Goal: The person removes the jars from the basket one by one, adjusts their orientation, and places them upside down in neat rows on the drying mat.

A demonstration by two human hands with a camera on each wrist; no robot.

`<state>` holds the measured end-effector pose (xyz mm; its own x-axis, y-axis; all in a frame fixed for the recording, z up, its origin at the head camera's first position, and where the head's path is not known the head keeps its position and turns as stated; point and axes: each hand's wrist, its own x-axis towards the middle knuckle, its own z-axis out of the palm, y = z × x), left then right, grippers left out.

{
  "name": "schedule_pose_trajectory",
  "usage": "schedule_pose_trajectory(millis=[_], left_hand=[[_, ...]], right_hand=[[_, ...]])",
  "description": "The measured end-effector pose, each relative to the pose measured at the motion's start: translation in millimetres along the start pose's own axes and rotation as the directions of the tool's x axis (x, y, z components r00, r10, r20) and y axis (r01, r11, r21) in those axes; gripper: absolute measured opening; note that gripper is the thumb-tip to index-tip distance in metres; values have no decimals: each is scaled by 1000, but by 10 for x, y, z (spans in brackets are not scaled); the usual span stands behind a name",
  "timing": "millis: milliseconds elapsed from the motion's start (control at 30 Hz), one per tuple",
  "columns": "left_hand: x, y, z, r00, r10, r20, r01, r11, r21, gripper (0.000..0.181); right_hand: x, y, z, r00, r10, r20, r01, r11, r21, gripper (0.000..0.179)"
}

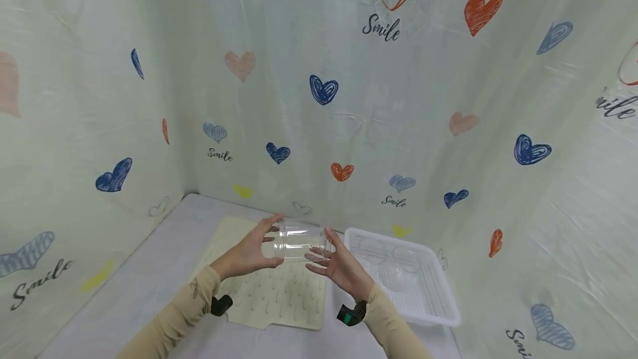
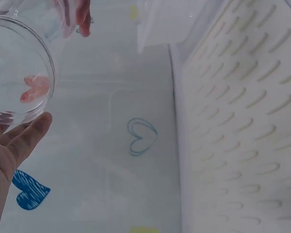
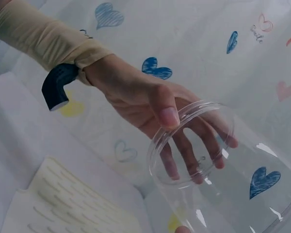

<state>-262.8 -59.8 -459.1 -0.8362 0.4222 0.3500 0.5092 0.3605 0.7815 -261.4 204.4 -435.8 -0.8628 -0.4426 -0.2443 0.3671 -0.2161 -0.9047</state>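
Observation:
A clear, empty-looking jar lies on its side in the air above the cream mat, held between both hands. My left hand grips its ridged mouth end, with the thumb on the near side and fingers round the far side. My right hand holds the opposite end, its fingers spread about the base. In the right wrist view, the left hand curls over the jar's rim, fingers showing through the clear wall. The left wrist view shows the jar's round end with fingertips against it.
The cream mat with raised ridges lies on the pale table. To its right stands a white perforated basket with clear round containers inside. A heart-printed curtain hangs behind and along both sides.

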Motion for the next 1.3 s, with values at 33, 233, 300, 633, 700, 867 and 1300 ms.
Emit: schedule_pose_trajectory(millis=[33, 233, 300, 633, 700, 867, 1300], left_hand=[[-25, -12, -9, 1000, -9, -3, 9, 1000, 13, 97], [-187, -126, -62, 997, -77, -22, 78, 994, 82, 99], [-262, -174, -78, 994, -110, -27, 112, 991, 79, 100], [-1187, -791, -55, 901, -434, -14, 418, 859, 297, 86], [-1356, -924, -13, 888, -460, -18, 436, 827, 356, 77], [-1632, -1133, 90, 861, -508, -35, 487, 801, 349, 66], [-1742, -1111, 202, 876, -453, -164, 478, 773, 417, 61]], right_hand=[[25, 9, 22, 1000, -1, -14, 1, 1000, -17, 85], [180, 73, 165, 994, -50, -97, 34, 986, -163, 84], [239, 100, 211, 991, -77, -113, 54, 979, -196, 85], [727, 240, 457, 927, -281, -249, 124, 855, -504, 102], [851, 258, 529, 915, -323, -243, 131, 806, -578, 102], [1224, 336, 792, 886, -411, -216, 150, 693, -705, 100], [2118, 721, 1151, 903, -390, -179, 57, 521, -851, 101]])
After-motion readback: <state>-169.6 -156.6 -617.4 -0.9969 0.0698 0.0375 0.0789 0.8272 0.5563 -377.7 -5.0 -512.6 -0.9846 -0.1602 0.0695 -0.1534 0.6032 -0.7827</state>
